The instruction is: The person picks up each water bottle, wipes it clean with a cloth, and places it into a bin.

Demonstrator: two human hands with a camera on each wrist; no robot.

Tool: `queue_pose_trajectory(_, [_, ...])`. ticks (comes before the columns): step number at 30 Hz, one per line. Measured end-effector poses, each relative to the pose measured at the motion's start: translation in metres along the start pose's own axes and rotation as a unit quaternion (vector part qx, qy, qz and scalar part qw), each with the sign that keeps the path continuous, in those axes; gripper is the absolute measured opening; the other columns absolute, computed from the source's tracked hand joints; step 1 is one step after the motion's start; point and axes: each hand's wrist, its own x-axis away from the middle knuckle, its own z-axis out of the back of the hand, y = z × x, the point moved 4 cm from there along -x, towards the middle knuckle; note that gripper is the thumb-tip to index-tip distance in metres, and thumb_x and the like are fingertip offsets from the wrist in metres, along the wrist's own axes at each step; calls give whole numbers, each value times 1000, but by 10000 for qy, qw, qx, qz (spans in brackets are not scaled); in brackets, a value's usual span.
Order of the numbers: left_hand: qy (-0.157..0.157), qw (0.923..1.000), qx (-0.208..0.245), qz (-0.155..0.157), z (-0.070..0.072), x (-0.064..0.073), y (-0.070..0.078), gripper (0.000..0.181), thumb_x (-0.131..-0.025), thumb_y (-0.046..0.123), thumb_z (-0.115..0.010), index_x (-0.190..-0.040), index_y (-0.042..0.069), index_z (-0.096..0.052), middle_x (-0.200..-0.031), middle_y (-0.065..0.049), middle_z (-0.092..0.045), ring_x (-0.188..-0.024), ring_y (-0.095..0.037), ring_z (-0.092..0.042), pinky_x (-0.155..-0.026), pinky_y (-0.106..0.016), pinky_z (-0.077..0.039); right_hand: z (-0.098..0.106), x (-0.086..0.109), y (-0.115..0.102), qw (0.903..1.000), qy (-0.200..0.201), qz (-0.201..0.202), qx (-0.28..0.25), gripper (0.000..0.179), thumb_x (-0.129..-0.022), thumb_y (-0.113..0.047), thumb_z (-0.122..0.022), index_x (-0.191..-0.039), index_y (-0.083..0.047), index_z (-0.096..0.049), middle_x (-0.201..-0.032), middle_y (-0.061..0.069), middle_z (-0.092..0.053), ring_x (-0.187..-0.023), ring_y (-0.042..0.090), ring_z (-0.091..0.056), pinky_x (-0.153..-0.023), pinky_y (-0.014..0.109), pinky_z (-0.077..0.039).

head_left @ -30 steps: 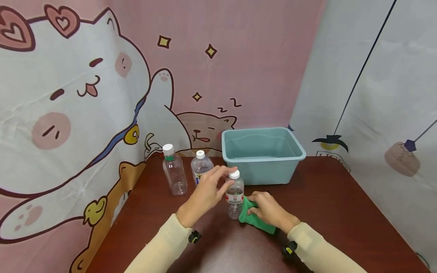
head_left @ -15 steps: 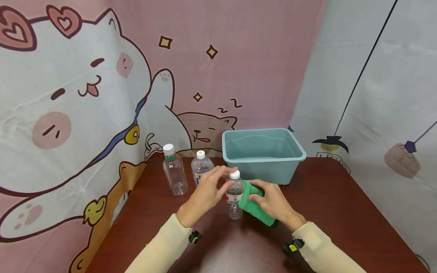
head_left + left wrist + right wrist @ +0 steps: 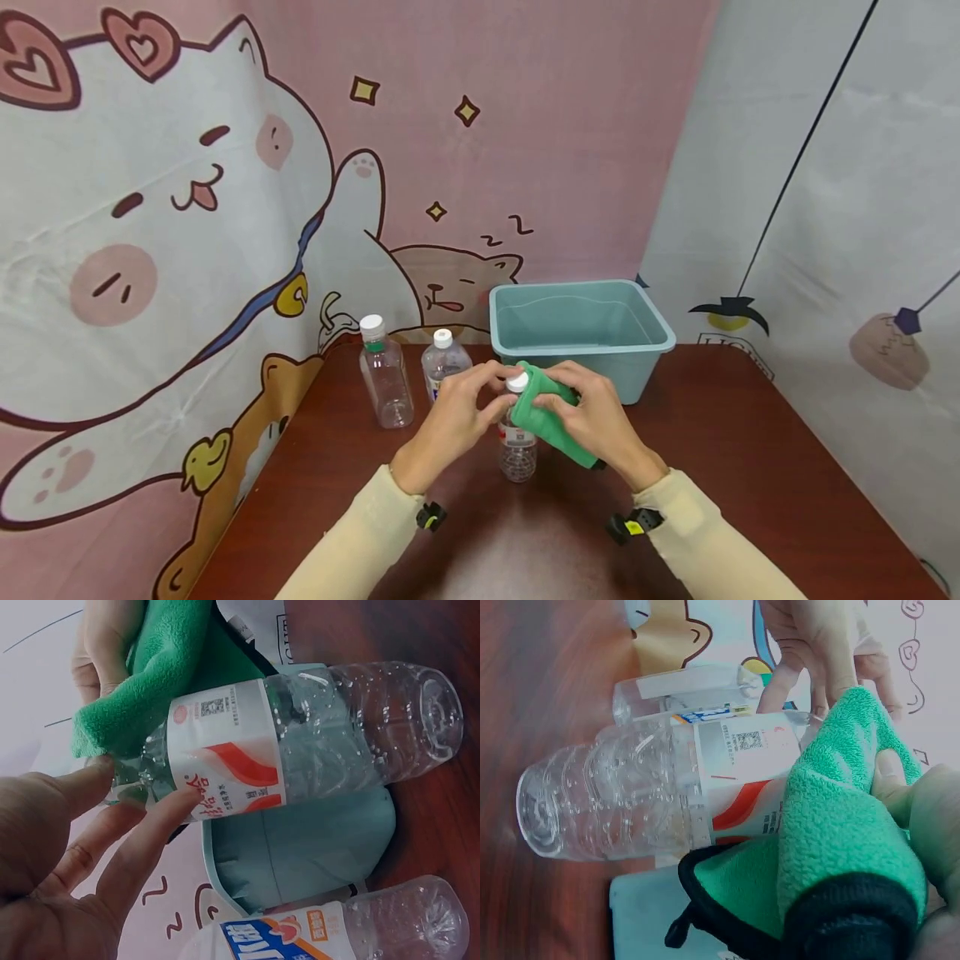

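A clear plastic bottle [image 3: 518,458] with a white cap and a red-and-white label stands upright on the table. My left hand [image 3: 452,414] pinches it near the neck, thumb and fingers at the top. In my right hand [image 3: 600,417] is a folded green cloth [image 3: 551,425] with a dark edge, gripped by thumb and fingers. The cloth [image 3: 847,802] lies against the bottle's upper side, close to the cap. In the left wrist view the bottle [image 3: 322,735] shows water drops inside; the cloth and fingers hide its neck.
Two more clear bottles stand at the back left: a taller bottle [image 3: 386,383] with a green neck ring and a bottle [image 3: 444,362] with a blue-and-orange label. A light blue tub [image 3: 577,358] sits behind my hands on the brown table [image 3: 735,467].
My right hand has moved up with the green cloth, from the bottle's lower side to its neck and cap. The left hand stays at the bottle's top.
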Motion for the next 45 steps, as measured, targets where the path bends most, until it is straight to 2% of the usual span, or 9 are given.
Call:
queue_pose_trajectory(6, [0, 10000, 72, 13, -1, -1, -1, 40, -103, 18, -91, -140, 15, -78, -143, -1, -85, -103, -16, -79, -85, -28, -66, 3, -2, -3, 9991, -229, 123, 338, 27, -101, -10, -91, -128, -8, -88, -118, 5, -83, -97, 18, -79, -79, 28, -64])
queue_pose_trajectory(12, [-46, 9998, 163, 49, -1, -2, 0, 43, -102, 16, -92, -142, 15, -77, -147, -1, -84, -104, -18, -81, -83, -25, -67, 6, 5, 8, 9965, -514, 236, 617, 28, -96, -7, -95, -123, -9, -91, -112, 1, -84, -97, 18, -81, -78, 29, -65])
queue_pose_trajectory(22, [-44, 9999, 91, 28, -3, -1, -2, 43, -104, 18, -91, -143, 16, -75, -150, 1, -82, -106, -17, -79, -89, -28, -70, -20, 36, 46, 9865, -1389, 169, 854, 31, -94, -12, -96, -125, -9, -90, -111, -2, -85, -96, 11, -80, -75, 23, -64])
queue_pose_trajectory(28, [-60, 10000, 67, 14, -3, -1, -1, 37, -107, 19, -87, -142, 17, -76, -147, 3, -82, -107, -15, -79, -77, -23, -60, -33, 46, 62, 9758, -1919, -3, 1046, 29, -96, -15, -96, -124, -10, -91, -110, -2, -84, -96, 8, -79, -78, 23, -64])
queue_pose_trajectory(32, [-72, 10000, 40, 19, -3, -1, 0, 35, -108, 18, -85, -142, 17, -75, -146, 3, -83, -107, -15, -78, -76, -22, -58, -42, 51, 71, 9689, -2239, -112, 1046, 25, -96, -16, -96, -120, -11, -91, -112, 1, -83, -94, 3, -75, -76, 21, -62])
queue_pose_trajectory(38, [-40, 10000, 13, -23, -1, -1, 2, 35, -108, 18, -86, -142, 16, -75, -146, 2, -83, -108, -15, -79, -82, -26, -64, -45, 51, 74, 9702, -2168, -99, 1080, 21, -95, -16, -98, -114, -14, -90, -108, -1, -83, -91, 1, -70, -75, 21, -58])
queue_pose_trajectory(45, [4, 10000, 24, -50, -1, 0, 3, 37, -107, 18, -88, -141, 16, -75, -147, 1, -82, -108, -17, -79, -86, -29, -67, -40, 52, 66, 9798, -1785, -177, 889, 27, -96, -15, -97, -122, -11, -91, -107, -4, -84, -93, 3, -75, -77, 23, -61])
